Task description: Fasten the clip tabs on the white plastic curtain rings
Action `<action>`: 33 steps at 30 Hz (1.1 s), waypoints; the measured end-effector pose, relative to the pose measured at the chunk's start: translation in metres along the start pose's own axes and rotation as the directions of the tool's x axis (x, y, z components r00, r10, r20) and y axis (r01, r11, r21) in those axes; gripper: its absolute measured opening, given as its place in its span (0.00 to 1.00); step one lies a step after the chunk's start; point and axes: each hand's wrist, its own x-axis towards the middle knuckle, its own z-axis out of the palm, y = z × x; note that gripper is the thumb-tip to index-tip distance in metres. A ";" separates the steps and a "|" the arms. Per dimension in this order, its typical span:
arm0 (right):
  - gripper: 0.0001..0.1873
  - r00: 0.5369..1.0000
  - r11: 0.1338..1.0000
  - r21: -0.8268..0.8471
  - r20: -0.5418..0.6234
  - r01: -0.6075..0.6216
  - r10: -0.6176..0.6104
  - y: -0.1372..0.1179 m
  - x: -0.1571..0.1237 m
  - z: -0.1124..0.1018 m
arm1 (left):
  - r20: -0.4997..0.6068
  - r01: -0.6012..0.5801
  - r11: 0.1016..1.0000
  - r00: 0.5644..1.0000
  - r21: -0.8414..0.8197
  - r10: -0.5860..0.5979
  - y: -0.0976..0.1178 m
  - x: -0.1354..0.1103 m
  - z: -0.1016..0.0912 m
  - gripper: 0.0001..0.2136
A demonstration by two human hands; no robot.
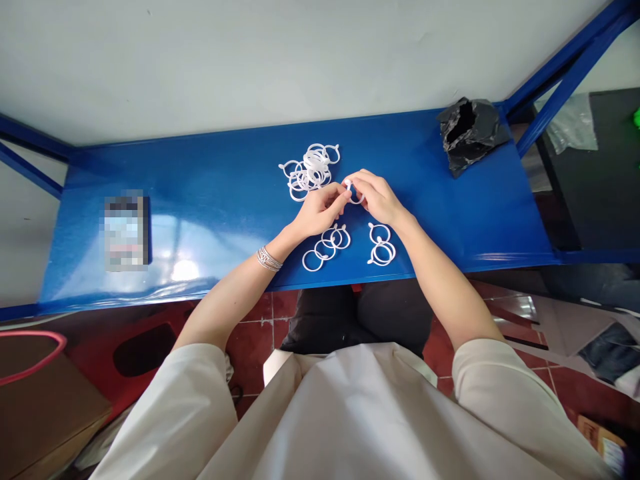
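Between my two hands is a white plastic ring with a small tab, partly covered by fingers. My left hand pinches it near the tab, and my right hand has its fingers closed on the other side. Just beyond my left hand lies a heap of white rings with tabs. Nearer to me, a row of several overlapping rings lies below my left hand. A smaller group of rings lies below my right hand.
The rings lie on a blue table set against a pale wall. A crumpled black plastic bag stands at the back right. A blurred rectangular object lies at the left. Blue frame bars rise at the table's right end.
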 end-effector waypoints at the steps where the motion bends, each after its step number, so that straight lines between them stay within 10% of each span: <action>1: 0.36 1.000 1.000 0.005 0.006 0.002 -0.002 0.002 0.001 0.000 | 0.001 -0.002 1.000 1.000 -0.003 0.002 -0.001 0.000 0.000 0.26; 33: 0.42 0.996 0.994 -0.105 -0.085 0.008 -0.017 -0.005 0.000 -0.005 | -0.007 0.042 0.999 0.999 0.031 -0.042 0.000 0.000 -0.001 0.24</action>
